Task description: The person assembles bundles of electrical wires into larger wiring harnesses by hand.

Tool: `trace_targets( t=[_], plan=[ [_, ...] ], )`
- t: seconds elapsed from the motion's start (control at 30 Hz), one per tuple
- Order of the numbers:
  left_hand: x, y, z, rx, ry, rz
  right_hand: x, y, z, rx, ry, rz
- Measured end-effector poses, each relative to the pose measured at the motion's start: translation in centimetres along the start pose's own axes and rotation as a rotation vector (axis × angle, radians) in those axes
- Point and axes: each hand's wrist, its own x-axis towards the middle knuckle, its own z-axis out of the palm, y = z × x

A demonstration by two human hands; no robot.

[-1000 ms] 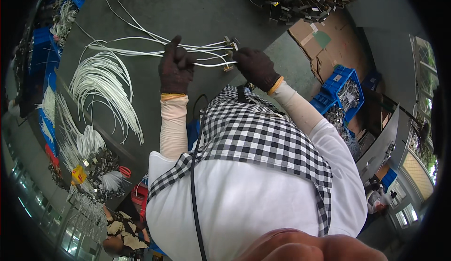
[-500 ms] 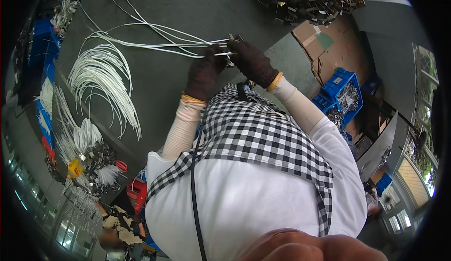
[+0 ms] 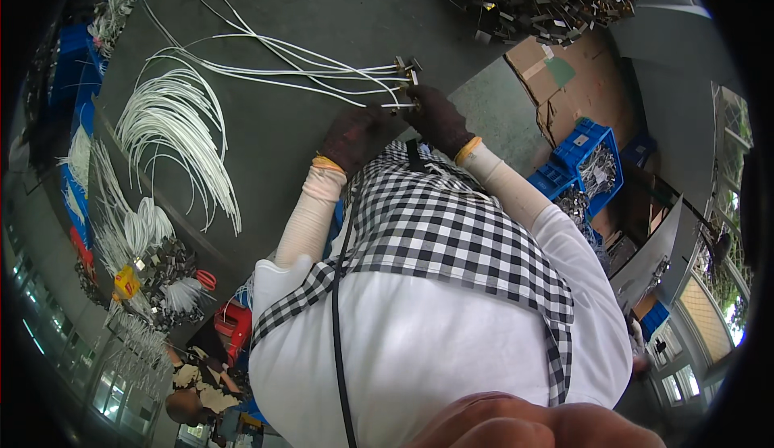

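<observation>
Several white cables [image 3: 310,71] run across the dark tabletop and end in small metal-and-dark connectors [image 3: 408,70] just beyond my hands. Both hands wear dark knitted gloves. My left hand [image 3: 348,139] is closed, its fingertips pinching the nearest white cable close to its end. At that cable's tip, my right hand [image 3: 439,121] has its fingers closed on a small connector, mostly hidden by the glove. The other cable ends lie beside and above my right fingertips.
A fanned bundle of white cables [image 3: 173,125] lies to the left. Further down that side are more cable bundles and red-handled scissors [image 3: 206,279]. A heap of dark-ended wires [image 3: 556,0] is at the far right, above cardboard [image 3: 556,85] and blue bins [image 3: 582,148].
Both hands have moved slightly nearer to me, uncovering the group of connectors they overlapped before. The nearest cable's end has come down with them.
</observation>
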Motion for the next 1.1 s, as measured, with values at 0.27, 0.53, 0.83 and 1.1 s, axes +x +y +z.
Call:
trace_targets(
  t=[0.27, 0.53, 0.83, 1.1],
  plan=[
    [0.4, 0.3, 1.7, -0.514, 0.133, -0.345, 0.3, -1.6, -0.7, 0.179, -0.046, -0.011],
    [0.1, -1.9, -1.3, 0.588, -0.029, 0.200, 0.2, 1.0, 1.9, 0.165, 0.041, 0.019],
    [0.9, -2.4, -2.2, 0.691, 0.048, 0.387, 1.0, -0.2, 3.2, 0.137, 0.135, 0.118],
    [0.5, -2.9, -6.9, 0.335, 0.059, 0.033, 4.2, 0.8, -0.9, -0.019, 0.035, -0.008]
  ],
)
